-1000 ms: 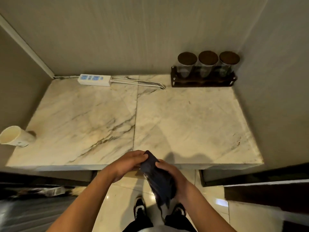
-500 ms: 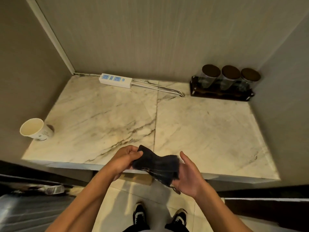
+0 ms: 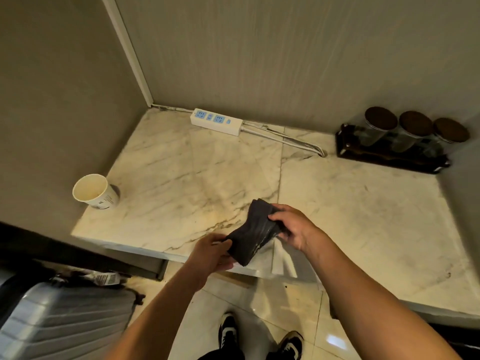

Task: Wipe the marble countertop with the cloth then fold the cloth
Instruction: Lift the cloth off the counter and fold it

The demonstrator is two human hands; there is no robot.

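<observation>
A dark blue cloth (image 3: 253, 233), bunched and partly folded, hangs just above the front edge of the white veined marble countertop (image 3: 350, 209). My left hand (image 3: 211, 253) grips its near lower end. My right hand (image 3: 292, 226) pinches its far upper end over the slab's middle seam. The cloth stretches slantwise between both hands.
A paper cup (image 3: 94, 192) stands at the left edge. A white power strip (image 3: 215, 121) with its cable lies along the back wall. A dark tray (image 3: 389, 154) holding three lidded jars fills the back right corner. A grey suitcase (image 3: 59, 323) stands on the floor at left.
The cloth has moved forward from below the counter's edge to over the marble. My right hand went from open under the cloth to gripping its far end. The view shifted right.
</observation>
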